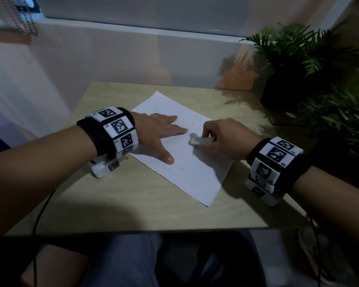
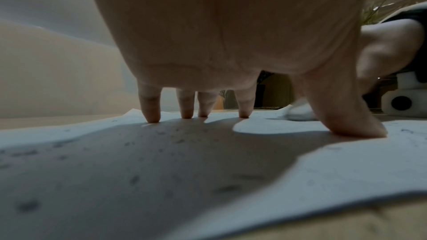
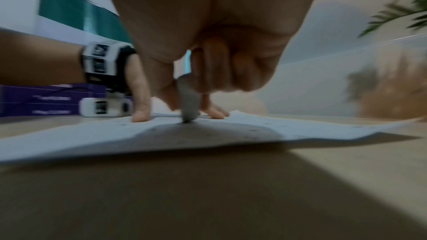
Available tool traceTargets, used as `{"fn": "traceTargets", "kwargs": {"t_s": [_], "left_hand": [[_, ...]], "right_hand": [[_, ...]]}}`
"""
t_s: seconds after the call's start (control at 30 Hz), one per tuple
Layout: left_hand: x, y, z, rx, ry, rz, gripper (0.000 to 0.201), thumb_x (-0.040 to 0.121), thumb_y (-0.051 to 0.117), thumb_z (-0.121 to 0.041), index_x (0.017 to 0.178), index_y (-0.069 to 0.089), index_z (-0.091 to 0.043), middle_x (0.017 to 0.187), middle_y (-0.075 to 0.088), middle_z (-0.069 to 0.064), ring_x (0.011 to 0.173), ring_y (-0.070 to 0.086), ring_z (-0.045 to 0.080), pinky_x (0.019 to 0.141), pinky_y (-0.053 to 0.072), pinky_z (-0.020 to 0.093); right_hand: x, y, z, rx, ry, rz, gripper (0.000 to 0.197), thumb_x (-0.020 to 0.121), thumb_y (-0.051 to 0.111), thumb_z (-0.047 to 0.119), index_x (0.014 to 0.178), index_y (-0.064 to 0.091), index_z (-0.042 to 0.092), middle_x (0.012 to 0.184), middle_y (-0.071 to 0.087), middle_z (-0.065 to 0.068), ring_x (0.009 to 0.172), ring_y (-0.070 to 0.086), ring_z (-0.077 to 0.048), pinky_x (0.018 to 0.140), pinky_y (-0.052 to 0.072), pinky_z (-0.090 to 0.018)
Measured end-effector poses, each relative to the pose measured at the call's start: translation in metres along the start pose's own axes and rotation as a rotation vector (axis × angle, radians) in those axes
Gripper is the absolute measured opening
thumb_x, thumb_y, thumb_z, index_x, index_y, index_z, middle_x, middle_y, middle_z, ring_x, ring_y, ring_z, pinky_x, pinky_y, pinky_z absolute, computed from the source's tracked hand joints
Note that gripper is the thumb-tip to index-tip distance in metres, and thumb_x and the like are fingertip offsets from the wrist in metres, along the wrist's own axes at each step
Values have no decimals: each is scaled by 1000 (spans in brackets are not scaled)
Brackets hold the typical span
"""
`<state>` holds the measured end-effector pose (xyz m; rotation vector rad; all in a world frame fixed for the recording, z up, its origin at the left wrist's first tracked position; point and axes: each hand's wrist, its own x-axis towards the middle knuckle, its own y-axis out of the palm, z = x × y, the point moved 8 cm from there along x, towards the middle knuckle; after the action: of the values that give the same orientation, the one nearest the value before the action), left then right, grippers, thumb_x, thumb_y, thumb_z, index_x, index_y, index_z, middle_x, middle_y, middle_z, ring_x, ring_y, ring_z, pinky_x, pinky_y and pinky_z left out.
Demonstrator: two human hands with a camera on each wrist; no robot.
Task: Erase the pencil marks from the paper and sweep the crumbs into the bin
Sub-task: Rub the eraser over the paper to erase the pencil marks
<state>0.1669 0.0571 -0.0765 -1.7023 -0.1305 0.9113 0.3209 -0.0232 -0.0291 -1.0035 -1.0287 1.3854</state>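
A white sheet of paper point(image 1: 187, 168) lies at an angle on the wooden table point(image 1: 133, 204), dotted with small dark crumbs and short pencil marks. My left hand point(image 1: 164, 129) lies flat on the sheet's left part, its straight fingers point(image 2: 151, 109) and thumb spread and pressing it down. My right hand point(image 1: 222, 137) pinches a white eraser point(image 1: 197, 140), whose blurred tip touches the paper just right of the left index finger. In the right wrist view the eraser point(image 3: 189, 103) stands on end between thumb and curled fingers. No bin shows in any view.
A dark potted plant point(image 1: 294, 65) with green fronds stands at the table's far right corner, with more foliage along the right edge. A pale wall panel point(image 1: 112, 54) runs behind the table. Purple boxes point(image 3: 41, 101) sit off to the left. Legs show below the near edge.
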Motion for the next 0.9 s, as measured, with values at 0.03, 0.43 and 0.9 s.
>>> {"fn": "traceTargets", "kwargs": {"t_s": [0.03,0.43,0.9], "left_hand": [[0,0,0,3,1,-1,123,46,40,-101,151,-7,-60,167,-19,-14,156,-11,15,125,7,55],[1,0,1,2,11,-6,117,54,46,-101,150,-8,-61,167,-20,-14,156,-12,16,125,6,54],[-2,-2,-1,-2,11,-20,119,50,43,-100,151,-6,-61,167,-18,-14,155,-10,14,125,8,55]], "right_hand": [[0,-3,-1,-33,6,-49,43,83,59,64,78,57,21,70,60,5,68,57,-18,62,47,-35],[-5,6,17,-17,-136,42,42,87,55,67,94,68,28,74,59,14,73,55,-9,62,37,-26],[-9,14,28,91,-223,148,31,93,56,50,100,72,24,79,63,13,73,54,-6,70,42,-24]]}}
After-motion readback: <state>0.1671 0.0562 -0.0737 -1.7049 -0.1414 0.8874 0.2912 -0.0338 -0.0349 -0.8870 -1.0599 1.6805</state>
